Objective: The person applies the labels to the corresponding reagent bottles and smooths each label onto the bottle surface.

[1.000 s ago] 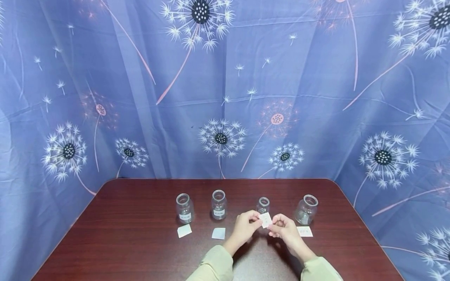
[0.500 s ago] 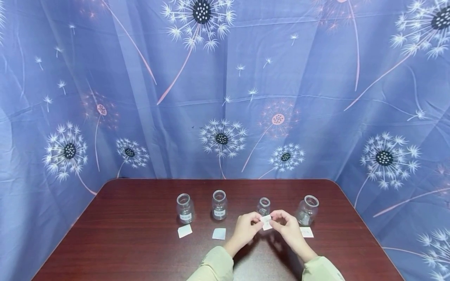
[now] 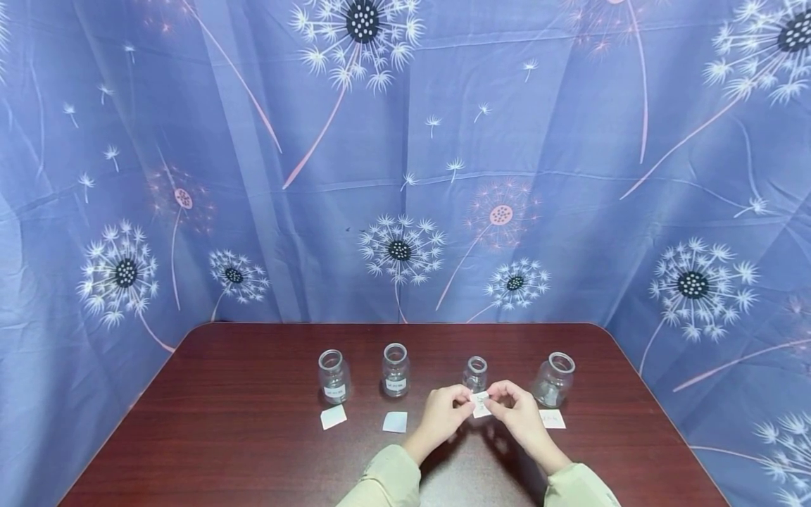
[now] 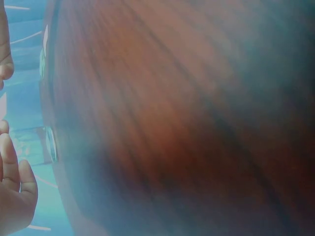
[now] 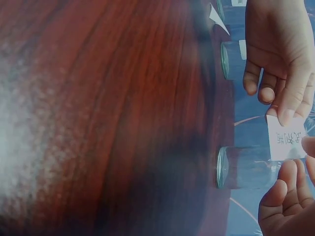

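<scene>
Both hands hold a small white paper label (image 3: 481, 404) by its sides, in front of the small glass jar (image 3: 474, 373). Thumb and fingers of my left hand (image 3: 442, 414) pinch its left edge. Opposite, my right hand (image 3: 521, 419) pinches its right edge. Handwritten characters show on the label (image 5: 283, 140) in the right wrist view, where part of the jar (image 5: 246, 167) lies behind it. The label looks apart from the glass in that view, though the gap is hard to judge. In the left wrist view, the left hand (image 4: 17, 201) appears only at the edge.
Two jars with white labels, the far-left jar (image 3: 333, 377) and its neighbour (image 3: 395, 370), stand left. A wider jar (image 3: 553, 380) is at right. Paper slips (image 3: 333, 417) lie before these jars on the brown table (image 3: 253, 436). A patterned blue curtain (image 3: 317, 232) hangs behind.
The label has dropped slightly and come closer to upright. My right hand has shifted its fingers along the label's edge; the left hand has barely moved.
</scene>
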### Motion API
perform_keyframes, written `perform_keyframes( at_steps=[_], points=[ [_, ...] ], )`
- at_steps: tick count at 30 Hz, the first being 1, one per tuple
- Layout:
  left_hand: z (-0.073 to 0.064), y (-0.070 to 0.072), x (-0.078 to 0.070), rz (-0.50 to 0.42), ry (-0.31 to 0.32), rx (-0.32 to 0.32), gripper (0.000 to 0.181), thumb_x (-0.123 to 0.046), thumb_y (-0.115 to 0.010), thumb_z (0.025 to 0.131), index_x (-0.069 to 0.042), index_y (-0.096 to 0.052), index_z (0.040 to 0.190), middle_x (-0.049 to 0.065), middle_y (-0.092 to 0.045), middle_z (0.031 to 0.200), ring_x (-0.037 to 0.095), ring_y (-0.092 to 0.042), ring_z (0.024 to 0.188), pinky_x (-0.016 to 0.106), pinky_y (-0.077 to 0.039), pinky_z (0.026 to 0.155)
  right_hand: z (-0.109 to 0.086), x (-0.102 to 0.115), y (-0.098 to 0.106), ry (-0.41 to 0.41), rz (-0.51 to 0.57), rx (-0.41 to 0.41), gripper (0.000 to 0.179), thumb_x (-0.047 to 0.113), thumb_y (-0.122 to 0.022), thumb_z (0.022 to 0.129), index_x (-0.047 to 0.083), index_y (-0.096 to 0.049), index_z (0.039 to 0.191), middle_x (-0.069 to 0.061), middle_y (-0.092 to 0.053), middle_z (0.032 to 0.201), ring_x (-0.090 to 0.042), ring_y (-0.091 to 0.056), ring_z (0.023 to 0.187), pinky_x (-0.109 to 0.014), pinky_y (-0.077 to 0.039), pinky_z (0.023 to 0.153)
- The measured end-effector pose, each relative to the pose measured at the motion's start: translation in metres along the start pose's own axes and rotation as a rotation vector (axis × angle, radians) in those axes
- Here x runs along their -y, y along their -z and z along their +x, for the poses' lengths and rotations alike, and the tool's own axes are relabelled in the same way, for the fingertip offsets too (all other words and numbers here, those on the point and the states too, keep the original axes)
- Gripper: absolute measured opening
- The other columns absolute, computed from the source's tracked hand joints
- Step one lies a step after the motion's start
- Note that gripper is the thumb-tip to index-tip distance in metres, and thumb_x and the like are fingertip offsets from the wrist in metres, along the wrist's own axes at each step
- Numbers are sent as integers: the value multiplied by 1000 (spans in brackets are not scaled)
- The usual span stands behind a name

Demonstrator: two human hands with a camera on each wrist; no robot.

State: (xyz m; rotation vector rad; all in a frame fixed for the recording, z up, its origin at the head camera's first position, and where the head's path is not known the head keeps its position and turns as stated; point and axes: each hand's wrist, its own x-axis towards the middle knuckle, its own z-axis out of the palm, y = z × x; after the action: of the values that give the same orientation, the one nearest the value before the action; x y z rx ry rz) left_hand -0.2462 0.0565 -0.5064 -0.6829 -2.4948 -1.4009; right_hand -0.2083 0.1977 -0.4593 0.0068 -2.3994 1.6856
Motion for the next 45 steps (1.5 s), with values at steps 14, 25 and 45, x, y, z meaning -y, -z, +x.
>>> perform_keyframes(
  at_steps=[14, 25, 45],
  points=[
    [-2, 1, 1, 59, -39, 23, 5, -12, -66, 73, -9, -65, 75, -1, -68, 70, -3, -54, 59, 9, -39, 59, 11, -34, -3, -41, -14, 28, 17, -6, -65, 68, -2, -57, 82, 0, -53, 64, -2, -43, 48, -18, -38, 47],
    [-3, -1, 3, 127, -59, 49, 4, -14, -65, 73, -12, -66, 77, -5, -68, 70, -4, -53, 60, 9, -37, 59, 11, -37, -3, 4, -76, 50, 13, -4, -65, 66, 0, -55, 73, 2, -50, 60, -2, -42, 48, -19, -38, 45],
    [-5, -2, 1, 37, -19, 87, 11, -19, -60, 78, -11, -67, 81, -4, -68, 72, -7, -52, 61, 8, -39, 59, 11, -40, -1, 164, -214, -68, 9, -2, -69, 65, 4, -62, 67, -4, -62, 61, 3, -42, 50, -16, -36, 46]
  ],
)
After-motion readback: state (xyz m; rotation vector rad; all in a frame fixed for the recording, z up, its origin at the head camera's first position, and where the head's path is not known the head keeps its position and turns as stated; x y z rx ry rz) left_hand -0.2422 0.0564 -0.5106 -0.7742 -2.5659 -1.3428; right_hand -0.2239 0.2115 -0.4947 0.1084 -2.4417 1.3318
